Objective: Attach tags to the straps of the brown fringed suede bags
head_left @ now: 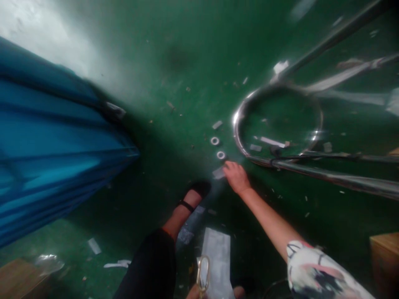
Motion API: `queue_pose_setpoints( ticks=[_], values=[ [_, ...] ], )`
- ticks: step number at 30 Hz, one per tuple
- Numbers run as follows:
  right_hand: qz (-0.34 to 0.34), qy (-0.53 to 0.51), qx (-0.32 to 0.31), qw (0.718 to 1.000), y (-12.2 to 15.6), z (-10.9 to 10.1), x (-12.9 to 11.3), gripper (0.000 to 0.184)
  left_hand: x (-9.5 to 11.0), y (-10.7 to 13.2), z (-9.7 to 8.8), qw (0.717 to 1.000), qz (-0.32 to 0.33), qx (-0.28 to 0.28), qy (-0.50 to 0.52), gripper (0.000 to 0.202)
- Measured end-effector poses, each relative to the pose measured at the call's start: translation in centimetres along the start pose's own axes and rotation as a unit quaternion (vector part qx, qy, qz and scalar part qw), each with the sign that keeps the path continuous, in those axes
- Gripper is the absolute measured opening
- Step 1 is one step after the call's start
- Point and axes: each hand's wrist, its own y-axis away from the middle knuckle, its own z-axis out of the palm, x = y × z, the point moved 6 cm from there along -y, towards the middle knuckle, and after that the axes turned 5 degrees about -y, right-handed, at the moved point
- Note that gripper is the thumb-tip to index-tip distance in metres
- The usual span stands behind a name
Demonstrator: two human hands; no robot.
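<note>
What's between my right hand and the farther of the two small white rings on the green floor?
In the head view, the nearer small white ring lies between your right hand and the farther ring.

The shoe (pixel 204 189) is black, strap included, and the trouser leg (pixel 152 265) below it is black too. Around the shoe the floor (pixel 174 83) is green, milky white at a far corner. Just above the shoe are two white rings (pixel 221 152) and a pale grey scrap (pixel 218 173). Left of it stands a bright blue bin (pixel 56 137) with darker blue bands. Right of it are a silvery hoop (pixel 237 120) and a white sleeve (pixel 324 270) patterned in pink and black. Below it, a gold loop (pixel 199 272) overlaps a whitish sheet (pixel 216 249).
</note>
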Motion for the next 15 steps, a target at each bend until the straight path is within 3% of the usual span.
queue_pose_setpoints(
  ticks=[4, 8, 15],
  values=[
    [0.026, -0.008, -0.004, 1.000, -1.3, 0.8, -0.1, 0.029, -0.7, -1.6, 0.4, 0.999, 0.008, -0.012, -0.034, 0.017],
    [0.064, -0.057, -0.024, 0.996, -1.4, 1.7, 0.4, 0.015, -1.7, -2.0, 0.6, 0.997, 0.025, -0.035, -0.063, 0.012],
    [0.154, -0.238, -0.014, 0.959, 1.9, 2.5, -0.3, 0.008, -2.9, -2.6, 0.9, 0.994, 0.034, -0.050, -0.090, 0.017]
  ],
)
